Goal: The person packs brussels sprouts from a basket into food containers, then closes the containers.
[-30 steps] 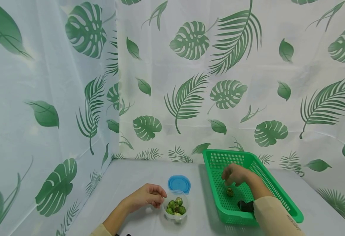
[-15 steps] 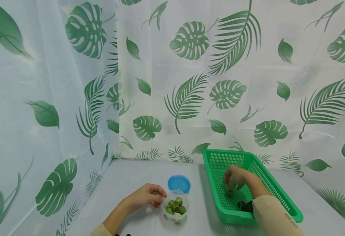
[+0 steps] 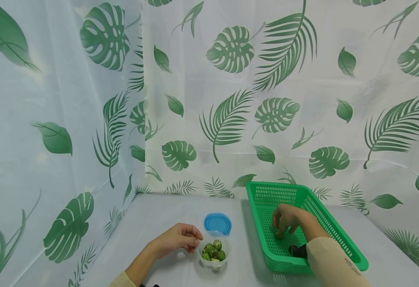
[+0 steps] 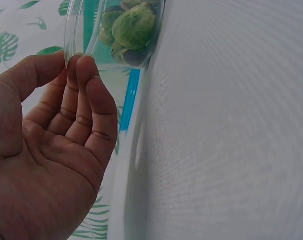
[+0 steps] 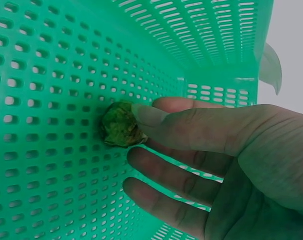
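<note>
On the left, my left hand (image 3: 181, 239) pinches the rim of a clear plastic container (image 3: 214, 268) between thumb and fingertips. Several green Brussels sprouts (image 4: 134, 27) lie inside that container. My right hand (image 3: 287, 218) reaches down into a green perforated basket (image 3: 288, 266). A single Brussels sprout (image 5: 119, 125) rests on the basket floor, with my right thumb (image 5: 164, 122) over its near side and the index finger behind it. The other fingers of that hand are spread and bent below the sprout.
A blue lid (image 3: 217, 224) lies on the white table (image 3: 173, 205) just behind the container. Basket walls surround the right hand. A leaf-printed curtain (image 3: 227, 119) rises behind the table and along its left side.
My right hand has lowered inside the basket, and its thumb and fingers have come down onto the Brussels sprout. The left hand and container stay where they were.
</note>
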{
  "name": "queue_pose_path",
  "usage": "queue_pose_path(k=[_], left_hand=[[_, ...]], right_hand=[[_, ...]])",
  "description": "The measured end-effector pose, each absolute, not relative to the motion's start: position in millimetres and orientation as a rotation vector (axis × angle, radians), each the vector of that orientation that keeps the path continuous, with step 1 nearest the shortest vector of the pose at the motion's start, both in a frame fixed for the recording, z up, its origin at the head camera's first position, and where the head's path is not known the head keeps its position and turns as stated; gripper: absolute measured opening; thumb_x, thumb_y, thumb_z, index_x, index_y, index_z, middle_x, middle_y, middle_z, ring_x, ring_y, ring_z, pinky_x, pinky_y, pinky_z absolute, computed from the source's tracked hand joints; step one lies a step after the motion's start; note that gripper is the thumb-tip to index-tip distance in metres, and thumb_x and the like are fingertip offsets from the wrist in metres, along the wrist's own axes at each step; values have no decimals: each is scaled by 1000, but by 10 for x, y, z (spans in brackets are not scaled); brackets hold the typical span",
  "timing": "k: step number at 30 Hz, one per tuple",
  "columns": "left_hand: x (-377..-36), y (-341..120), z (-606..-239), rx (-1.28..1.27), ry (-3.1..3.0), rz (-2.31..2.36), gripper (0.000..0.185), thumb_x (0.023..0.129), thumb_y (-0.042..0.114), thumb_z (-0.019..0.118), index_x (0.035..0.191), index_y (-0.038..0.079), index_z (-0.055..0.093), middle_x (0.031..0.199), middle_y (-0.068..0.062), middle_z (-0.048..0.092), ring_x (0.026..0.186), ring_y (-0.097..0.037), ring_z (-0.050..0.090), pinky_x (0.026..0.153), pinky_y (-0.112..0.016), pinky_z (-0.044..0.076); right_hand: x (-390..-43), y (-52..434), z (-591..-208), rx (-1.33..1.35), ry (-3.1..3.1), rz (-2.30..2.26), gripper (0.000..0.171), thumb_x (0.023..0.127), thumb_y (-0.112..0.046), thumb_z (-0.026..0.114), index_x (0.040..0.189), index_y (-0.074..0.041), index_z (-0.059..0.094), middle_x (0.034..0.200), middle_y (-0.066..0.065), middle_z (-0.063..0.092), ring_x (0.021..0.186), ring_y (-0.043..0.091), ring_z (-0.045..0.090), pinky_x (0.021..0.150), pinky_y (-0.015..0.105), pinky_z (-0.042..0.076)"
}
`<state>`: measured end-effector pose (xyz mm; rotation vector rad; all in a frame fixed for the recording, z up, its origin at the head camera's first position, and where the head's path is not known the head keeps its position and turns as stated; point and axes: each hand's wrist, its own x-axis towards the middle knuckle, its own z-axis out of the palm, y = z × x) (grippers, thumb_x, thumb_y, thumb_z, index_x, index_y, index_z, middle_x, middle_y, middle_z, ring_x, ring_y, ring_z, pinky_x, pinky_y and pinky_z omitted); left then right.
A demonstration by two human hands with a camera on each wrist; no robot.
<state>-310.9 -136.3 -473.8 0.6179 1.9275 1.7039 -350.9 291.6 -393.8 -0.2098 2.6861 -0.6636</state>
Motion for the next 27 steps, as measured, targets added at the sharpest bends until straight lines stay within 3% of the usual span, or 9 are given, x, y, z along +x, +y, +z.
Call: queue_pose_path(k=[17, 27], left_hand=[[-3114, -1366, -4742, 612, 1924, 1698, 27, 98, 9, 67, 118, -9, 66, 87, -2, 70, 74, -12, 66, 70, -26, 56], [-3108, -1365, -4733, 615, 1918, 1708, 20, 98, 9, 67, 114, -3, 69, 87, -2, 70, 74, -12, 66, 69, -26, 56]], right_hand=[[-3503, 2915, -3979, -227, 2653, -671, 14, 82, 11, 79, 88, -1, 73, 89, 11, 69, 81, 25, 70, 75, 45, 63], [-3512, 2905, -3980, -251, 2661, -632, 15, 80, 8, 83, 86, -2, 73, 86, 9, 70, 79, 22, 69, 74, 43, 63]])
